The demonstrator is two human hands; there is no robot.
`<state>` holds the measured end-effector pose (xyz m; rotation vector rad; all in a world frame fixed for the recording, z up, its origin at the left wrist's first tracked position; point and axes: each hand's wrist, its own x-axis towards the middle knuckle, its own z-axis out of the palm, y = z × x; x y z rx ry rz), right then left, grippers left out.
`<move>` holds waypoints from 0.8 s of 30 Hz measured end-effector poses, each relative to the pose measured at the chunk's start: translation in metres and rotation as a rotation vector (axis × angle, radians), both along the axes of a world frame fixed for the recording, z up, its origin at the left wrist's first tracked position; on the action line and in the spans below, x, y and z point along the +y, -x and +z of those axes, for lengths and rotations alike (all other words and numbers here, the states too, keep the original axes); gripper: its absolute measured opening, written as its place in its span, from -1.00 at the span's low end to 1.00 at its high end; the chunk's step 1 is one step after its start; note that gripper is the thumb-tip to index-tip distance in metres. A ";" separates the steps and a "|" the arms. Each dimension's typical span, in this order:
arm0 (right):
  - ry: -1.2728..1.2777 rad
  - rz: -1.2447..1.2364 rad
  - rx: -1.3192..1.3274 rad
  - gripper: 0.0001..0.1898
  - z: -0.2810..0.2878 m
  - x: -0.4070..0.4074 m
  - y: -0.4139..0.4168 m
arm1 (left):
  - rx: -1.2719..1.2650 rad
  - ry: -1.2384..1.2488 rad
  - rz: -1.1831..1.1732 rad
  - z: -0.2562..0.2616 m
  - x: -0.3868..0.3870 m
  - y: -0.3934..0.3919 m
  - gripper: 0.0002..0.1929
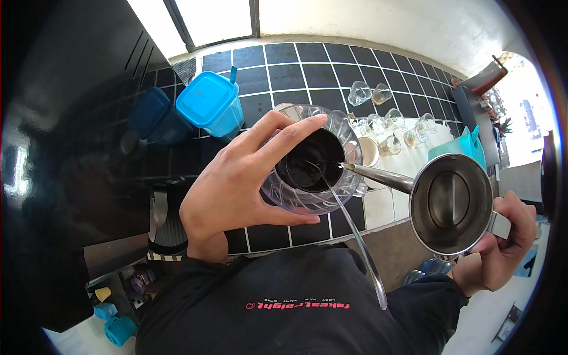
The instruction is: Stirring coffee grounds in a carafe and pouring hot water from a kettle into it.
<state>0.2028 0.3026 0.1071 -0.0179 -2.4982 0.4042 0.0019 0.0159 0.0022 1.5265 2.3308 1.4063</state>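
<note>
My left hand (230,179) grips a clear ribbed plastic pitcher (293,202) around its rim, thumb on the near side and fingers across the far side. Dark liquid (306,164) fills part of it. A long metal spoon (355,226) stands in the liquid, its handle leaning over the near rim towards me. In my right hand (510,248) is the handle of a stainless steel gooseneck kettle (450,204), held lidless to the right of the pitcher. Its spout (381,175) reaches over the pitcher's mouth. A small glint shows at the spout's tip; whether liquid flows is hard to tell.
Several glass mugs (390,120) stand on the tiled counter (284,73) beyond, with a cream cup (368,151) behind the pitcher. A blue lidded container (211,104) is at the back left. A turquoise container (461,144) stands right. A glossy black appliance (66,155) fills the left.
</note>
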 end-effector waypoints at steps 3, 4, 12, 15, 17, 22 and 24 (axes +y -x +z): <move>-0.065 0.006 -0.016 -0.28 0.002 0.000 0.002 | -0.010 0.008 -0.001 0.001 0.000 0.000 0.12; -0.066 0.006 -0.016 -0.28 0.001 0.000 0.002 | -0.008 0.008 -0.001 0.001 0.000 0.000 0.12; -0.055 0.021 -0.015 -0.21 0.000 0.007 -0.003 | -0.003 0.024 0.006 -0.001 -0.001 0.000 0.13; -0.074 -0.063 -0.039 -0.25 0.005 -0.004 0.002 | -0.002 0.005 0.002 -0.002 -0.001 0.000 0.14; -0.038 -0.066 0.012 -0.26 0.000 -0.007 0.004 | -0.001 0.014 0.004 0.000 -0.002 0.000 0.14; -0.025 -0.084 -0.057 -0.28 0.004 -0.004 0.001 | 0.000 0.014 0.000 0.000 -0.001 0.001 0.14; 0.007 -0.041 0.018 -0.30 0.001 -0.003 0.002 | -0.007 0.021 -0.001 0.001 -0.002 0.000 0.14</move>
